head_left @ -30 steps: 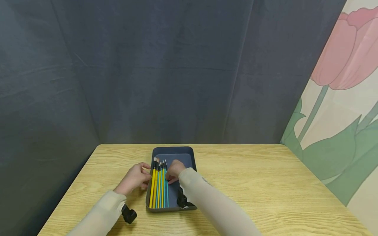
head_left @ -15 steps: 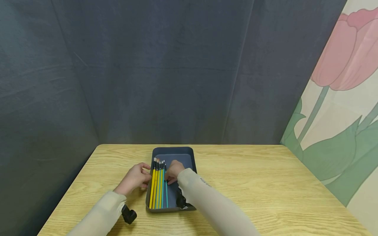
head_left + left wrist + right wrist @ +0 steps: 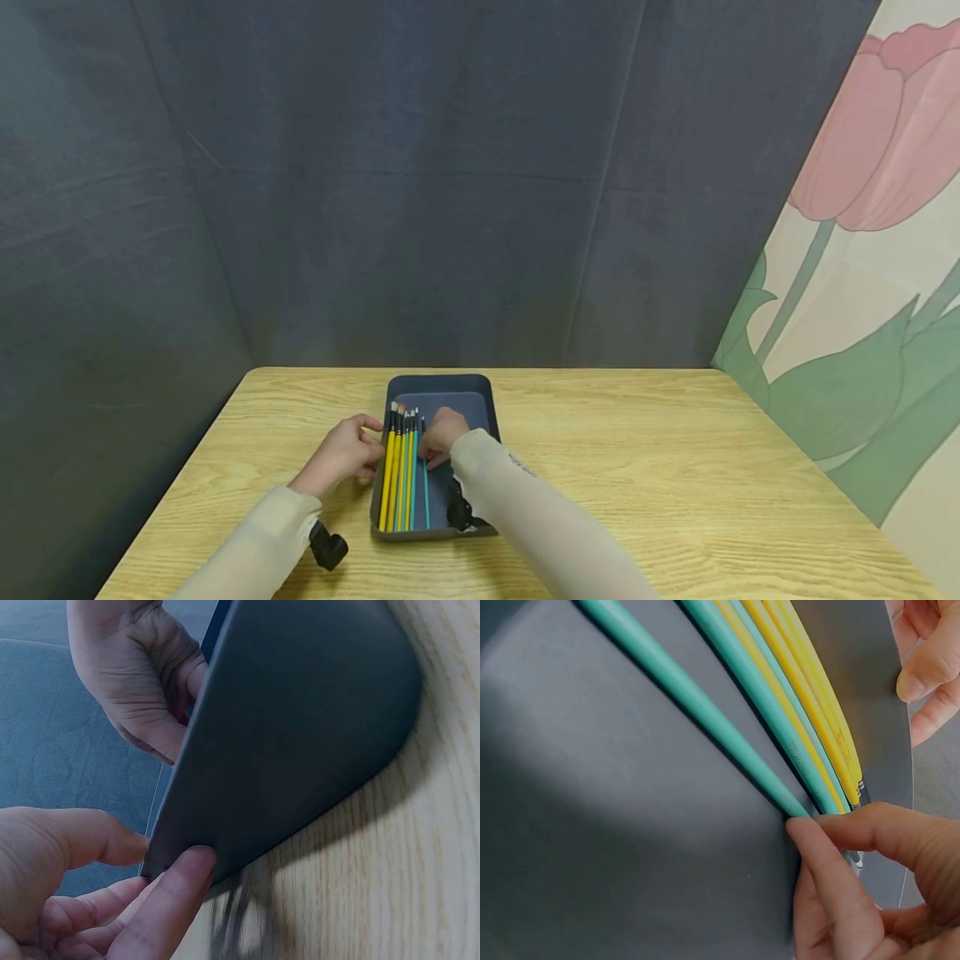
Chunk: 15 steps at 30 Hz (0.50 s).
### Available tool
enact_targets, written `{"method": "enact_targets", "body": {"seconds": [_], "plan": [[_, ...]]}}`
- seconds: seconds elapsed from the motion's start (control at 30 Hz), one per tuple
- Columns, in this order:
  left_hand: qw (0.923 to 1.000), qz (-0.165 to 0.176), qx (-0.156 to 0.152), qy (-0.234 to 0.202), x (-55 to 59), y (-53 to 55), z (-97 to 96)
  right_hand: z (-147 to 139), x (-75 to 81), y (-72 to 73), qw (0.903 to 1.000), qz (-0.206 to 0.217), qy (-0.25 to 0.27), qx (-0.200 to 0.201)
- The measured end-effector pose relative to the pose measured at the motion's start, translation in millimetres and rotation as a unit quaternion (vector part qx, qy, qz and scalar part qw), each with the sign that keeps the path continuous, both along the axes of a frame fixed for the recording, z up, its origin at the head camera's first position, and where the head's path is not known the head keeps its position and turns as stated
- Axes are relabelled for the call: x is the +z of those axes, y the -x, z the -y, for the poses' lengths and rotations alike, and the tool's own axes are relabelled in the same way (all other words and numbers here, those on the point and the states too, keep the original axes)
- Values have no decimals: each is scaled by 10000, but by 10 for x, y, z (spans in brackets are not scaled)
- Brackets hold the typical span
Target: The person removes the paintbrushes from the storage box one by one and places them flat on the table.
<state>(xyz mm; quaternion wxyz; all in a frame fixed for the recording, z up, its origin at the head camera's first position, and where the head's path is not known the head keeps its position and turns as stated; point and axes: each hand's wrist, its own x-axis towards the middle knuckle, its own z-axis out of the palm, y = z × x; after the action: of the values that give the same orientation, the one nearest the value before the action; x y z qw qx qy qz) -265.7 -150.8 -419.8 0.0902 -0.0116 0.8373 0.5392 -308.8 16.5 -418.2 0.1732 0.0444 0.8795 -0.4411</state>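
A dark grey rectangular tray (image 3: 439, 382) lies on the table, with several yellow and teal paintbrushes (image 3: 397, 479) side by side along its left wall, bristles toward the far end. My left hand (image 3: 347, 450) holds the tray's left rim; in the left wrist view its thumb is at the edge and a finger lies against the outer wall. My right hand (image 3: 444, 433) reaches inside the tray. Between thumb and fingers it pinches one thin teal paintbrush (image 3: 697, 716), near the bristle end, which the fingers partly hide. A narrow gap separates this brush from the row.
The wooden table (image 3: 637, 467) extends widely to the right of the tray. A dark curtain (image 3: 420, 183) hangs behind it, and a tulip-patterned panel (image 3: 862, 292) stands at the right. Black wrist cameras (image 3: 327, 546) sit under the sleeves.
The rightmost teal brush has shifted left and then slightly right, now standing a little apart from the row. The right hand has moved slightly left; the left hand has stayed in place.
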Motion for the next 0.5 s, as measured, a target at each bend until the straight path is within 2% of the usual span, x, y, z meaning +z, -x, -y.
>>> {"method": "enact_targets", "body": {"seconds": [0.1,0.13,0.5], "plan": [[10000,-7,3,16,-6,1,-1,-4,30,-18,10000,58,-24,-1],[10000,-8,2,17,-6,0,-2,-7,-12,18,10000,78,-38,14],[10000,-6,-6,-26,17,-11,0,-7,-8,29,9999,154,23,20]]}}
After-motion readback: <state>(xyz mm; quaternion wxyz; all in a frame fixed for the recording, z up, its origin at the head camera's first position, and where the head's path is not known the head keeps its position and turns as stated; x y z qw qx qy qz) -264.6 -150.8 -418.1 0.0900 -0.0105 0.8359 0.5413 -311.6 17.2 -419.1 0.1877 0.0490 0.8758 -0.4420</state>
